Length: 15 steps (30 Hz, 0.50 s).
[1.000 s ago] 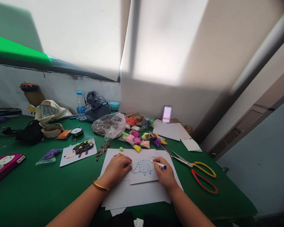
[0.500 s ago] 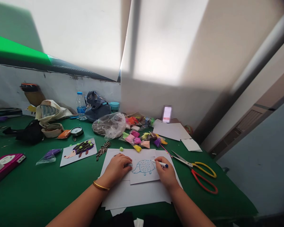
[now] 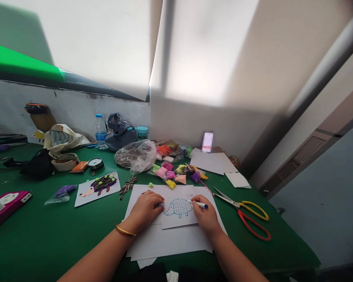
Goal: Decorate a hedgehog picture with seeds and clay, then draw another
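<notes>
Clear plastic bag (image 3: 145, 150) — dark seeds (image 3: 129, 159) inside — lies beyond the left hand (image 3: 144, 211).

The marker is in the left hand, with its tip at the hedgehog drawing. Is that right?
Not quite: the head view shows the marker in the right hand, not the left hand. Its tip is at the hedgehog drawing, as you said.

**Green-topped work table (image 3: 26, 243), craft materials laid out.**
White paper sheets (image 3: 167, 244) spread centrally; red-and-yellow-handled scissors (image 3: 247, 219) placed right; coloured clay packets (image 3: 169, 172) heaped beyond.
</notes>
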Available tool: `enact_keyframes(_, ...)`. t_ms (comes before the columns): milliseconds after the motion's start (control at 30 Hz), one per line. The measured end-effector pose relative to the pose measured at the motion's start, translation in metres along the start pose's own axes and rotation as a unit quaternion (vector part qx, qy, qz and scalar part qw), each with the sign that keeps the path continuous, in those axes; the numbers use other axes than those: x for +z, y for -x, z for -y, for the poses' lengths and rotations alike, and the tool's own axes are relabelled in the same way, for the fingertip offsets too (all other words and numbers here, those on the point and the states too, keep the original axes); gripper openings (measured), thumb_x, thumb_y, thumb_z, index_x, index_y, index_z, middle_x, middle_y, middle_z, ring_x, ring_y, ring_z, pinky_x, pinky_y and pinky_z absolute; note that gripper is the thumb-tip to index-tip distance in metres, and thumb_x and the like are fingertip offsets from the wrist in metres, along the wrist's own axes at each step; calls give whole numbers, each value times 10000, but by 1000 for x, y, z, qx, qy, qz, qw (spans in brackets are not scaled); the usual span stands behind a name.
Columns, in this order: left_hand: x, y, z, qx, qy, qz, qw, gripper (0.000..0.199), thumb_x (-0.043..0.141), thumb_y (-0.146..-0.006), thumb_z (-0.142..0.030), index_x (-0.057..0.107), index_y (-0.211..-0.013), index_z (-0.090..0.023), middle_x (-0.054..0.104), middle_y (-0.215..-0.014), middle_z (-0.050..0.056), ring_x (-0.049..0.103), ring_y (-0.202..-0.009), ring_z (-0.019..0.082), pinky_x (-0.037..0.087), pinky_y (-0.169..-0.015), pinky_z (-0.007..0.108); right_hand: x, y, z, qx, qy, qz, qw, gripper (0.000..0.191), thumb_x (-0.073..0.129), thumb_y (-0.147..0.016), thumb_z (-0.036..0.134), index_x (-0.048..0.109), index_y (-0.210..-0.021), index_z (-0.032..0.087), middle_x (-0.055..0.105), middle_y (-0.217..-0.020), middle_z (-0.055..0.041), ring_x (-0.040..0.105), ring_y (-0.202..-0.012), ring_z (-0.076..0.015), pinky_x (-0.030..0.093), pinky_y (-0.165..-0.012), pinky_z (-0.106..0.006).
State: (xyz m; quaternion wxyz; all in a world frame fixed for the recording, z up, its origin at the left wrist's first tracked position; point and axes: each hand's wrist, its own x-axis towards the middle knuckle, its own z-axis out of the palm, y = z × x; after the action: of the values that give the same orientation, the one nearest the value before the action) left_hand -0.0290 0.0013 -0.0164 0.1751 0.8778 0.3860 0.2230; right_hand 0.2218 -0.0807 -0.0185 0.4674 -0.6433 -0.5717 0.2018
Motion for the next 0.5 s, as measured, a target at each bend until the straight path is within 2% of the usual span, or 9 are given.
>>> enact_keyframes(500, 0, 0, 0, 4, -1, 2, 1000, 129, 713, -809, -272, 767, -926, -258, 755, -1063, 16, 622, -1026, 235, 443, -956, 369, 0, 0, 0, 2, 4, 1, 1000, 177, 478, -816, 314, 617, -761, 219, 624, -736, -8, 581, -728, -204, 425, -656, -286)
